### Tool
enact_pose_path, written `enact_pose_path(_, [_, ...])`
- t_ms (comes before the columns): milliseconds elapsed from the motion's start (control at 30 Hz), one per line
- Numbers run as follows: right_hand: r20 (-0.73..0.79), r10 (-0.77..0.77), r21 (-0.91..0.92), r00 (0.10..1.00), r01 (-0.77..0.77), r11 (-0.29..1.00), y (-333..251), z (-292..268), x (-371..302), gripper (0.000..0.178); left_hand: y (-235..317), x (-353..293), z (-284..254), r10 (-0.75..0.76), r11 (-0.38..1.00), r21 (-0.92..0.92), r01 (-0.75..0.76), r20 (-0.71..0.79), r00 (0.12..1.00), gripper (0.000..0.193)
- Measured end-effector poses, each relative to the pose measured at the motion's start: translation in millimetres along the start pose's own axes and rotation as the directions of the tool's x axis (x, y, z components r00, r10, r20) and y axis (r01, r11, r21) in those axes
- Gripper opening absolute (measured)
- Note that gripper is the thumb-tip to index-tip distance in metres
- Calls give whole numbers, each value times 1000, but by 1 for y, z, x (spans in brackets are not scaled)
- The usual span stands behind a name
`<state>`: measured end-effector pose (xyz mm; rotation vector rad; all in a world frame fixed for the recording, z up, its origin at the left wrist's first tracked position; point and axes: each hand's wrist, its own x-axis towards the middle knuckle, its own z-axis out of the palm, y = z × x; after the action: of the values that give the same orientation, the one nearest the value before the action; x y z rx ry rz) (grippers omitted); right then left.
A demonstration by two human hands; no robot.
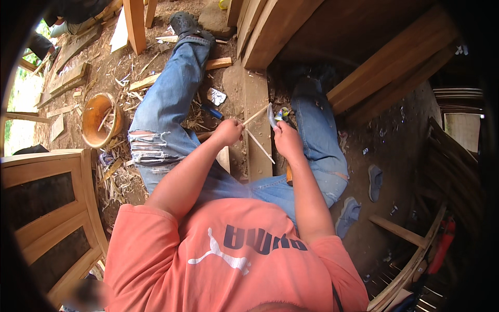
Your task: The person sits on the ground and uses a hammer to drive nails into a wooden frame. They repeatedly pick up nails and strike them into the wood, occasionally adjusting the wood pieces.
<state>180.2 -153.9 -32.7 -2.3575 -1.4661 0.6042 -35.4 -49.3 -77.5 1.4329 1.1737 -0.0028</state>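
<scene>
My left hand [228, 133] is closed around thin, pale wooden sticks. One stick [257, 114] slants up to the right, and another [260, 147] points down to the right. My right hand [287, 139] grips a knife whose curved, shiny blade [271, 115] lies against the far end of the upper stick. Both hands are between my spread legs, above a dusty wooden plank [257, 93]. An orange-brown wooden piece [289, 174] shows below my right wrist; I cannot tell whether it belongs to the knife.
An orange-brown bucket [102, 120] with sticks inside stands left of my leg, near wood shavings [122, 182]. A wooden frame with dark panels [49, 208] is at the lower left. Thick beams [395, 62] rise at the upper right. Grey-blue slippers [348, 216] lie to the right.
</scene>
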Motion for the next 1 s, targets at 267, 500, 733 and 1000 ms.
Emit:
enact_pose_path(267, [236, 49, -131, 971, -19, 991, -41, 6, 20, 33, 0, -3, 5, 71, 975, 216, -45, -118, 990, 33])
enact_pose_path(500, [124, 126, -119, 984, -112, 987, -18, 28, 41, 34, 12, -14, 1, 84, 970, 239, -33, -206, 975, 34])
enact_pose_path(733, [164, 151, -51, 975, -145, 988, -7, 41, 40, 36, 18, -18, 0, 74, 964, 265, -21, -191, 979, 32])
enact_pose_path(1000, [183, 107, 8, 977, -111, 994, -4, 46, 44, 39, 18, -19, 4, 86, 949, 314, -21, -193, 977, 29])
